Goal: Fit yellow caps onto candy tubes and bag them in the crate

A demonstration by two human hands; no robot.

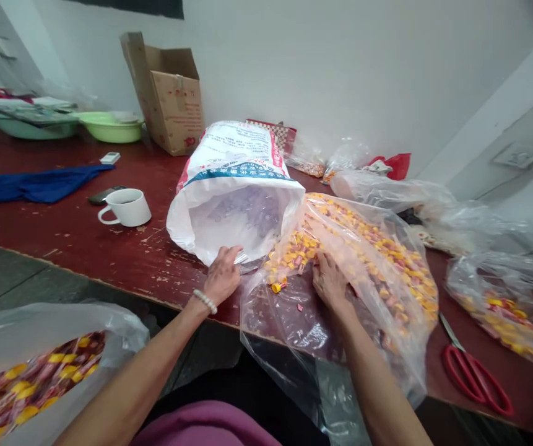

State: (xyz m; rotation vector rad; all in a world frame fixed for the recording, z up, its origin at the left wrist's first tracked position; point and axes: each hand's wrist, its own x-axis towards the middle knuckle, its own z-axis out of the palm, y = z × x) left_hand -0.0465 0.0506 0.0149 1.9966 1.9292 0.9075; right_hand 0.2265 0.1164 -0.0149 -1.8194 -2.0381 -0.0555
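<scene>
My left hand (223, 272), with a beaded bracelet at its wrist, is at the lower rim of a white printed sack (241, 158). Its fingers are closed near a small shiny clear piece (242, 256). The sack lies on its side, mouth toward me, with clear, purplish pieces (247, 210) inside. My right hand (330, 279) reaches into the open clear plastic bag (280, 319), fingers curled against a heap of small yellow-ended pink pieces (298, 248). What its fingertips hold is hidden. One yellow piece (279, 285) lies apart from the heap.
A white mug (129, 207) and blue cloth (43, 183) are left on the red table (155, 266). Red-handled scissors (475, 378) lie right, near another filled bag (512, 310). A large filled bag (52, 371) stands lower left. Behind are a cardboard box (173, 102) and green basin (111, 129).
</scene>
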